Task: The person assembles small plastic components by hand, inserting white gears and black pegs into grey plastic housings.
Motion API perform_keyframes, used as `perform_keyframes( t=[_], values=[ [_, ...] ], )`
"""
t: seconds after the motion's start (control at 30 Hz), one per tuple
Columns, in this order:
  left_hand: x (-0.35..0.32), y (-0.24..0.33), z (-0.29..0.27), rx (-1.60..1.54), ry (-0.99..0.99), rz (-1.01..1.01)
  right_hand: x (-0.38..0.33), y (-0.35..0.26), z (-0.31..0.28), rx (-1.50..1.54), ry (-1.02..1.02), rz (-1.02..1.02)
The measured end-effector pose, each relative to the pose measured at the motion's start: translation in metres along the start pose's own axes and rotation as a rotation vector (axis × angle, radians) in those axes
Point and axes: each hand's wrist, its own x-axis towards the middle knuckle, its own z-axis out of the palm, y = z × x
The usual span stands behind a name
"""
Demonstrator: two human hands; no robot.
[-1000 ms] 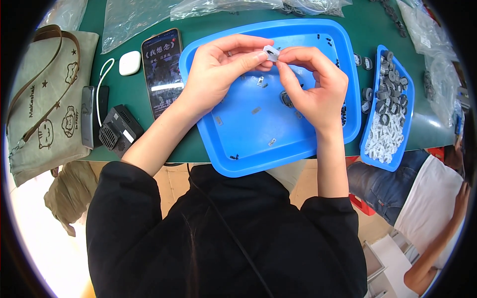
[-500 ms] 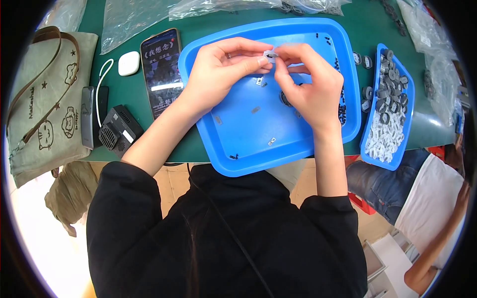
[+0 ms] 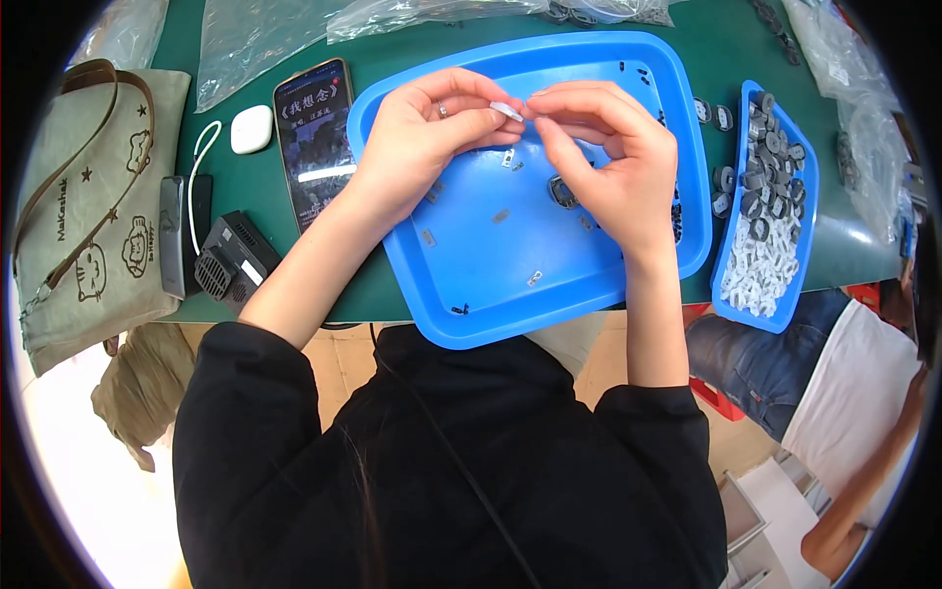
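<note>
Over the blue tray point(image 3: 461, 335), my left hand point(image 3: 417, 137) pinches a small white plastic part point(image 3: 507, 111) between thumb and fingers. The part is tilted, with a narrow side showing. Close to its right end are the fingertips of my right hand point(image 3: 618, 157), thumb and forefinger brought near each other in a pinch. Whether a tiny piece sits between them is too small to make out. Below the right hand, a dark round part point(image 3: 562, 191) lies in the tray, partly covered. Small metal plates point(image 3: 535, 279) are scattered on the tray floor.
A smaller blue tray point(image 3: 728, 285) at right holds grey round parts point(image 3: 770, 147) and white parts point(image 3: 760, 265). To the left lie a phone point(image 3: 316, 137), a white case point(image 3: 252, 129), a black device point(image 3: 235, 260) and a cloth bag point(image 3: 103, 216). Another person point(image 3: 844, 383) is at lower right.
The white part has shifted slightly left and turned more edge-on in my left hand. My right fingertips have drawn back from it a little.
</note>
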Motion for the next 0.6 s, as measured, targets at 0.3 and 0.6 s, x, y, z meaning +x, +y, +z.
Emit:
perform_keyframes(
  t=[0.3,0.6],
  values=[
    [-0.003,0.001,0.011,0.310,0.050,0.099,0.002,-0.008,0.000,0.312,0.104,0.281],
    [-0.005,0.001,0.016,0.297,0.110,0.149,-0.001,-0.002,-0.003,0.370,0.030,0.282]
  ],
)
